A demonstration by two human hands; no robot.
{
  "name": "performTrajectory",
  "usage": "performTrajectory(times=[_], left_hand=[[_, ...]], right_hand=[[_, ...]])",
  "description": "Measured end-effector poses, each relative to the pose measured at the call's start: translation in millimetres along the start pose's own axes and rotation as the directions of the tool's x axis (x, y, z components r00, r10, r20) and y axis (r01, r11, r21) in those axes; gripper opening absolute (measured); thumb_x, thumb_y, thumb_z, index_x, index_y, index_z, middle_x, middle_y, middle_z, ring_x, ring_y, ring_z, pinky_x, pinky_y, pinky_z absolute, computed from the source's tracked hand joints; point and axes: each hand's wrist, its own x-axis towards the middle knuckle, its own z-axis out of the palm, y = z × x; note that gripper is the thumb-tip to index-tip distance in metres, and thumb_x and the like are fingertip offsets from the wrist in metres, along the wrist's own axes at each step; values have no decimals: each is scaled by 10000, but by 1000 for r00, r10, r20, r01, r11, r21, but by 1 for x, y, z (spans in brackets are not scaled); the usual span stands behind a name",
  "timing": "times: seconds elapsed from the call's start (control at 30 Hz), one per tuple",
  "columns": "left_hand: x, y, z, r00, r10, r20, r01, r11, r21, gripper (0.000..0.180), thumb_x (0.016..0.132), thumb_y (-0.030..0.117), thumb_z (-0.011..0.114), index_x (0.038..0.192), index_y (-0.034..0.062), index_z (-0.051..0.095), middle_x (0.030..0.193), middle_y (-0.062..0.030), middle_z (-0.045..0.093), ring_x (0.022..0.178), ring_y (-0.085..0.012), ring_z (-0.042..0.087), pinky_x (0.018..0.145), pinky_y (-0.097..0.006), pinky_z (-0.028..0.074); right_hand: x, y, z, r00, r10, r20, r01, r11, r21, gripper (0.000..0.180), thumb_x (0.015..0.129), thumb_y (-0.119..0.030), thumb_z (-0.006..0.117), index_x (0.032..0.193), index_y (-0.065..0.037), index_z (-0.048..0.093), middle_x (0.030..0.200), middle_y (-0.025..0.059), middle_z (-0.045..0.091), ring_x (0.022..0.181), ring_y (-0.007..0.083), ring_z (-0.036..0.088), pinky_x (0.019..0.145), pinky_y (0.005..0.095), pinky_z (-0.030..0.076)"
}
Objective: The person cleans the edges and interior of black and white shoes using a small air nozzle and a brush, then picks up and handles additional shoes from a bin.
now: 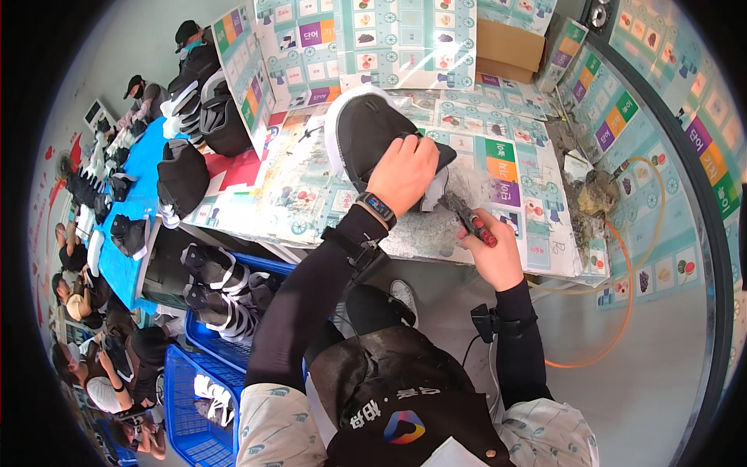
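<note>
A black shoe (372, 124) with a thick white sole lies tilted on the covered worktable. My left hand (405, 175) grips it from above, fingers bent over its dark upper; the palm side is hidden. Just to the right, my right hand (496, 253) is closed round a red-and-black handled tool (467, 219). The tool's dark, crusted head points toward the shoe, close to its near right edge. Whether it is a brush I cannot make out.
Printed sheets cover the stained table (311, 210) and walls. A cardboard box (510, 50) stands at the back. An orange hose (626, 288) loops down on the right. Blue baskets (183, 412) with shoes sit at lower left. Several people work along a blue-topped table (148, 187) farther left.
</note>
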Motion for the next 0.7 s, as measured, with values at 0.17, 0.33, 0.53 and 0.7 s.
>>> performTrajectory(times=[0.17, 0.33, 0.53, 0.7], left_hand=[[5, 10, -1, 994, -108, 35, 113, 970, -217, 208, 860, 84, 619, 1060, 30, 639, 1013, -82, 579, 985, -254, 609, 892, -364, 522], [2, 11, 1, 986, -152, 71, 166, 940, -299, 230, 834, 90, 684, 1052, 35, 633, 1030, -99, 586, 1006, -277, 620, 906, -378, 528], [-10, 11, -4, 981, -173, 88, 192, 927, -322, 339, 784, 130, 776, 1076, 44, 626, 1051, -107, 580, 999, -287, 621, 909, -390, 530], [-22, 13, -18, 970, -219, 104, 242, 877, -414, 341, 807, 138, 770, 1095, 34, 622, 1052, -124, 573, 1007, -321, 620, 901, -402, 531]], right_hand=[[2, 7, -3, 995, -38, -95, 12, 965, -261, 227, 817, -91, 635, 1018, 14, 649, 835, 277, 644, 827, 507, 612, 706, 503, 484], [5, 14, -2, 997, -17, -72, 0, 971, -239, 206, 813, -93, 635, 987, 18, 641, 807, 293, 622, 810, 516, 599, 689, 513, 471], [6, 6, 1, 994, 60, -91, -74, 984, -164, 172, 830, -104, 630, 943, 26, 633, 804, 295, 622, 815, 524, 592, 690, 510, 470], [2, 18, 8, 996, 53, -75, -67, 977, -202, 184, 841, -114, 638, 957, 29, 636, 796, 295, 622, 816, 521, 593, 691, 500, 476]])
